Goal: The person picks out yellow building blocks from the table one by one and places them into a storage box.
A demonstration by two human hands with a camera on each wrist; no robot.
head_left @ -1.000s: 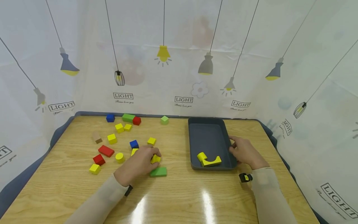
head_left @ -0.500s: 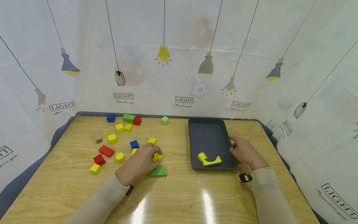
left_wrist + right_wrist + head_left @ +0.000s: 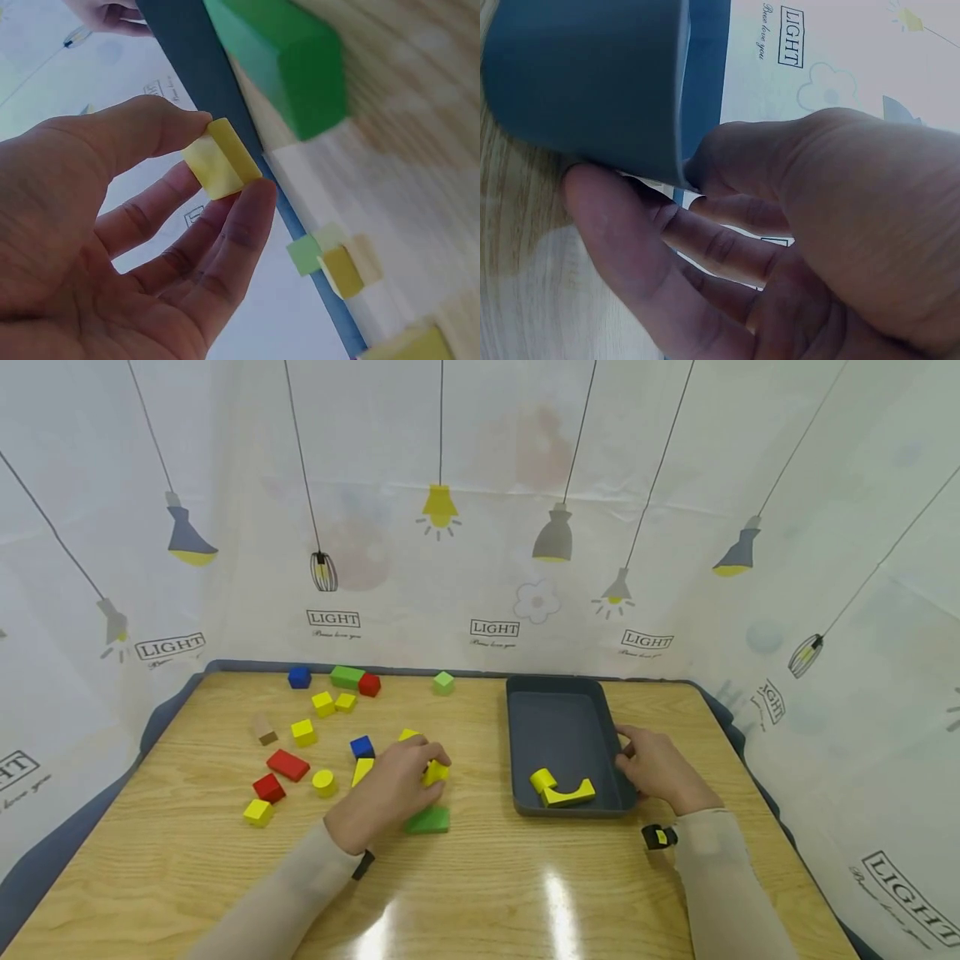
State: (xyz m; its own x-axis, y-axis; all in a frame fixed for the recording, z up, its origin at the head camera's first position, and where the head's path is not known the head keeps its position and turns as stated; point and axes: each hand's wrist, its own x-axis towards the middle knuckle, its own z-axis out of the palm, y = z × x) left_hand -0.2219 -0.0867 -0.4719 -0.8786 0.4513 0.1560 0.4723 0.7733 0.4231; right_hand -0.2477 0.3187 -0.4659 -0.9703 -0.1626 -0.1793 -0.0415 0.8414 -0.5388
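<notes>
Between thumb and fingertips, my left hand (image 3: 393,787) pinches a small yellow block (image 3: 222,159), lifted above the table in the left wrist view. A green block (image 3: 427,820) lies just in front of that hand, and a blue cube (image 3: 362,747) sits behind it. My right hand (image 3: 660,768) holds the right side of a dark grey tray (image 3: 555,718), thumb at the rim and fingers along the outer wall (image 3: 585,82). Inside the tray, near its front end, are a yellow cylinder (image 3: 542,779) and a yellow arched block (image 3: 568,794).
On the left of the wooden table (image 3: 450,893) lie several loose blocks, among them a red block (image 3: 288,765), a yellow cylinder (image 3: 324,783) and a brown block (image 3: 264,729). A light green block (image 3: 443,682) sits at the back edge. A printed curtain (image 3: 405,577) hangs behind.
My left hand has lifted the yellow block and shifted slightly right with it. The right hand and the tray have stayed in place.
</notes>
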